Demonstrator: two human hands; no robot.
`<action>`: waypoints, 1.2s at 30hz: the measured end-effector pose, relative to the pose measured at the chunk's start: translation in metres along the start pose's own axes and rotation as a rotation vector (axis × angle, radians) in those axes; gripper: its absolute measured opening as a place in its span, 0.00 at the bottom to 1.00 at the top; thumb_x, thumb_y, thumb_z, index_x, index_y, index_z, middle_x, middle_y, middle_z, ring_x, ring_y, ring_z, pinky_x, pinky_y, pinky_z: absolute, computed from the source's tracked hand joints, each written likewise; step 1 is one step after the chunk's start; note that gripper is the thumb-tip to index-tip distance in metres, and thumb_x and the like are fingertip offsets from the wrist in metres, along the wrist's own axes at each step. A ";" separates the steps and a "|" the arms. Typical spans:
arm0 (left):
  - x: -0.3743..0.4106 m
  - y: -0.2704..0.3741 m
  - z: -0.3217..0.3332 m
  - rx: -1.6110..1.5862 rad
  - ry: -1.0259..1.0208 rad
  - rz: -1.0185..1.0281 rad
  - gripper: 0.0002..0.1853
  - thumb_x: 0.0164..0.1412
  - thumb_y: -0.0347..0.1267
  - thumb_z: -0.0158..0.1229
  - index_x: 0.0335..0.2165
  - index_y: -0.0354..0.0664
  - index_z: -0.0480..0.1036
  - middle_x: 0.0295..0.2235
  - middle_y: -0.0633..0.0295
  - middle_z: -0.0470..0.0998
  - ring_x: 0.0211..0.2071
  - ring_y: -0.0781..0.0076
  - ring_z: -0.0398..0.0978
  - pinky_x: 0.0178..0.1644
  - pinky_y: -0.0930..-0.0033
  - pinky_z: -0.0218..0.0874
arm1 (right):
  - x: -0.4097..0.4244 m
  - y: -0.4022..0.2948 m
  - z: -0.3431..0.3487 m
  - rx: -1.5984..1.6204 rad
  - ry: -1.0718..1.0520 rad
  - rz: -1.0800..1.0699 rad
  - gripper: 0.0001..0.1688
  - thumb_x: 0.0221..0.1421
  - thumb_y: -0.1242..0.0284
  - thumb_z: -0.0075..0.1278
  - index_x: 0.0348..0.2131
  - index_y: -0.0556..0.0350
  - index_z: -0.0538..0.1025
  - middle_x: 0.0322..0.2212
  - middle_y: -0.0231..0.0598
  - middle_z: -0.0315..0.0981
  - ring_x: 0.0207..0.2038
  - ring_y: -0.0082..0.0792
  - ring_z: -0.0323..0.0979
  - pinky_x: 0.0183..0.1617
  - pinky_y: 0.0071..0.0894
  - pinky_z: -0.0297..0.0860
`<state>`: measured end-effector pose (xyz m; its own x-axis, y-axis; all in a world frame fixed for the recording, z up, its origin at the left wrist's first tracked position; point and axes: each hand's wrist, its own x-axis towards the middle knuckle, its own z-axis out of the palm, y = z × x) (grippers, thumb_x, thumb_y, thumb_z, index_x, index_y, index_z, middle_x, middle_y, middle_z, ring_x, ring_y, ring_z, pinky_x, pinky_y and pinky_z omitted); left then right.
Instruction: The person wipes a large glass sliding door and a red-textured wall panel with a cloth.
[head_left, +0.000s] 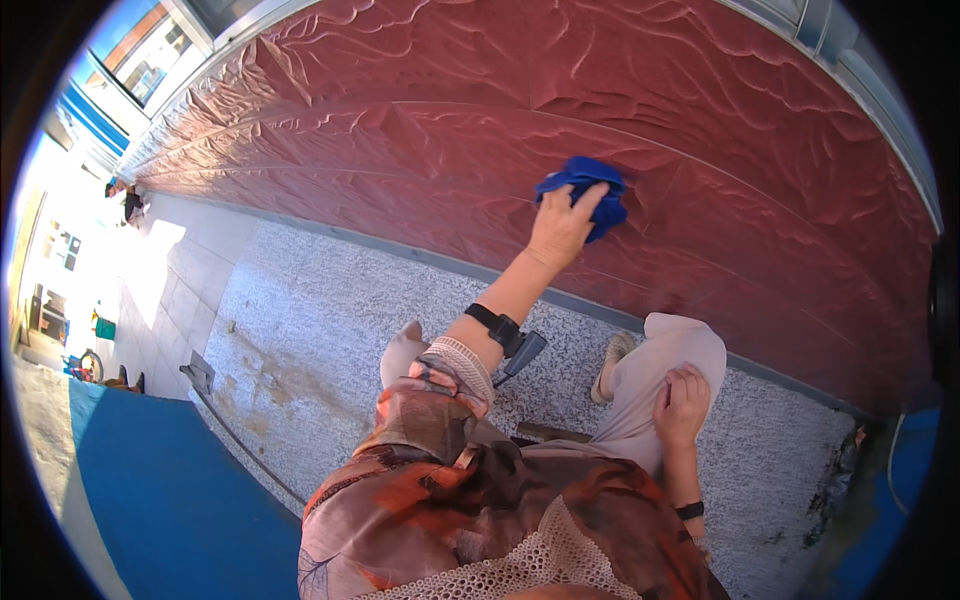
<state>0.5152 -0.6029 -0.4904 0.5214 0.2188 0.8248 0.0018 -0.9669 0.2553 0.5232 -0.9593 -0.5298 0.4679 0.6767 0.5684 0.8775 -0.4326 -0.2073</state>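
My left hand (561, 223) is shut on a bunched blue cloth (600, 187) and holds it against the dark red relief-patterned wall panel (465, 150). Part of the cloth is hidden under the hand. My right hand (682, 401) holds nothing and rests on my bent right knee, its fingers lying over the light trouser fabric. A black strap with a small device (504, 331) is around my left forearm.
Speckled paving (315, 300) lies beneath me, with a wooden piece (553, 433) under my seat. A long-handled dustpan-like thing (199, 373) stands beside a blue surface (172, 472). Farther left are a green bucket (105, 328), a wheel (91, 367) and another person (131, 202).
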 end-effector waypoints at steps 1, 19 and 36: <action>-0.008 -0.023 -0.013 0.053 0.050 -0.133 0.37 0.40 0.25 0.67 0.52 0.54 0.69 0.45 0.46 0.63 0.45 0.42 0.63 0.51 0.49 0.59 | 0.000 0.000 -0.001 0.004 0.004 0.001 0.14 0.42 0.80 0.54 0.34 0.59 0.74 0.36 0.44 0.72 0.46 0.49 0.70 0.50 0.47 0.65; -0.019 -0.009 0.010 -0.050 0.270 -0.563 0.36 0.54 0.30 0.63 0.55 0.30 0.54 0.51 0.35 0.55 0.53 0.38 0.56 0.59 0.48 0.48 | 0.001 -0.004 -0.009 0.023 0.029 0.065 0.13 0.43 0.81 0.54 0.34 0.60 0.73 0.35 0.45 0.71 0.45 0.49 0.70 0.49 0.47 0.65; 0.067 0.028 -0.026 0.143 0.168 -0.038 0.32 0.44 0.30 0.70 0.50 0.43 0.68 0.44 0.44 0.63 0.47 0.42 0.62 0.53 0.49 0.57 | -0.024 0.016 -0.025 0.135 0.126 0.079 0.12 0.41 0.81 0.53 0.32 0.62 0.75 0.35 0.44 0.73 0.46 0.49 0.71 0.50 0.46 0.67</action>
<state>0.5277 -0.6122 -0.4151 0.3695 0.2628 0.8913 0.1460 -0.9637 0.2236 0.5234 -0.9974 -0.5268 0.5263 0.5605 0.6394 0.8487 -0.3919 -0.3551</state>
